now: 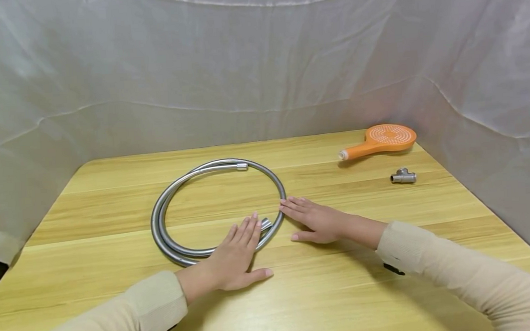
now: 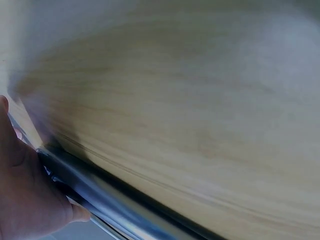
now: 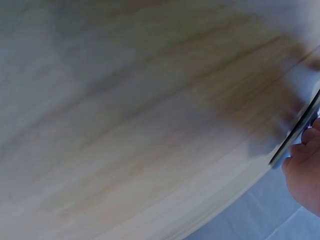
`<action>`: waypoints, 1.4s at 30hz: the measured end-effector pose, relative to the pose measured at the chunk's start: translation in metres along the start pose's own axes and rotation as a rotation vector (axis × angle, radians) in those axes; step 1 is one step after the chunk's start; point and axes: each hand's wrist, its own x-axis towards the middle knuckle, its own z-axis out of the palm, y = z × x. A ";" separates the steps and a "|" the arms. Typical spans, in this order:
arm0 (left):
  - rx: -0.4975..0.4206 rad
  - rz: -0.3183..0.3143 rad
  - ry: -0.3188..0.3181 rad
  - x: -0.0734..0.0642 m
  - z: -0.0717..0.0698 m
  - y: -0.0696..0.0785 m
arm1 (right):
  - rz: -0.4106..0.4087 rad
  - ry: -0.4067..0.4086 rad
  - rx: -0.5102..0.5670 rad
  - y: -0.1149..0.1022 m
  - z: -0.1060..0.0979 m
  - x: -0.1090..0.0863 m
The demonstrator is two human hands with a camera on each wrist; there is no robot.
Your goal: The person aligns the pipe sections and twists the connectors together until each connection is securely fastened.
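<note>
A silver shower hose [image 1: 156, 226] lies coiled in a loop on the wooden table, with one metal end fitting [image 1: 242, 166] at the far side of the coil. The other end fitting [image 1: 265, 224] shows just past the left fingertips. My left hand [image 1: 235, 254] lies flat with straight fingers over the near side of the coil, covering part of it. In the left wrist view the hose [image 2: 115, 192] runs beneath that hand. My right hand [image 1: 315, 220] reaches in from the right, its straight fingertips at the coil's right edge and its thumb held apart.
At the far right corner lies an orange shower head [image 1: 387, 138], face up, its handle pointing left. A small metal tee fitting [image 1: 403, 176] sits nearer on the right. Grey cloth [image 1: 241, 61] hangs behind and along both sides of the table [image 1: 343, 291].
</note>
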 end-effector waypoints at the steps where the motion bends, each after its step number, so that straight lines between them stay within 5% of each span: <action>1: 0.000 0.001 0.001 0.000 0.000 0.000 | -0.003 0.003 0.000 0.000 0.000 0.000; 42: 0.030 0.037 -0.015 0.015 -0.002 0.020 | 0.040 0.018 0.001 0.009 -0.001 -0.021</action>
